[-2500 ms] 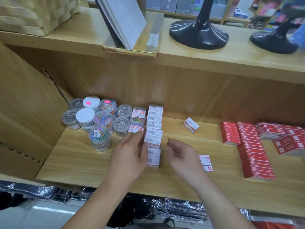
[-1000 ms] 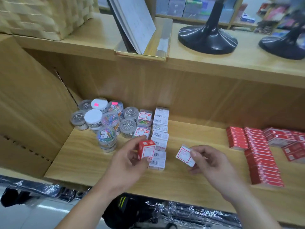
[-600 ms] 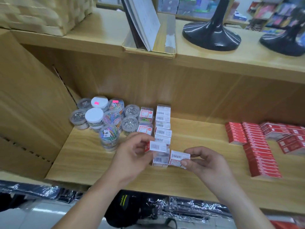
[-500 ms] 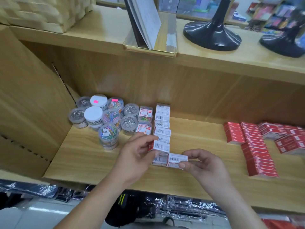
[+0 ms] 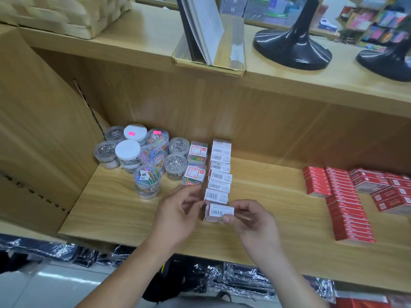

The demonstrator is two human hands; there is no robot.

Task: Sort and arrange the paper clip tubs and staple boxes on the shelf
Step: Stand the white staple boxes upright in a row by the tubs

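A column of white staple boxes (image 5: 220, 166) with barcode labels runs front to back on the wooden shelf (image 5: 124, 210). My right hand (image 5: 255, 223) pinches one white staple box (image 5: 221, 211) at the column's front end. My left hand (image 5: 178, 210) holds the left end of the box just behind it (image 5: 216, 195). Round paper clip tubs (image 5: 142, 152) cluster at the back left, some stacked. Two square clear boxes of coloured clips (image 5: 195, 162) sit between the tubs and the column. Red staple boxes (image 5: 347, 203) lie in rows at the right.
The upper shelf carries a woven basket (image 5: 62, 14), a booklet in a gold stand (image 5: 209, 41) and two black lamp bases (image 5: 291, 47). A wooden side panel (image 5: 40, 134) closes the left. Foil-wrapped goods (image 5: 240, 283) lie below the shelf edge.
Both hands picked up a loose box each, turned them barcode side up and brought them onto the front of the white column. The loose boxes on the open shelf are gone.
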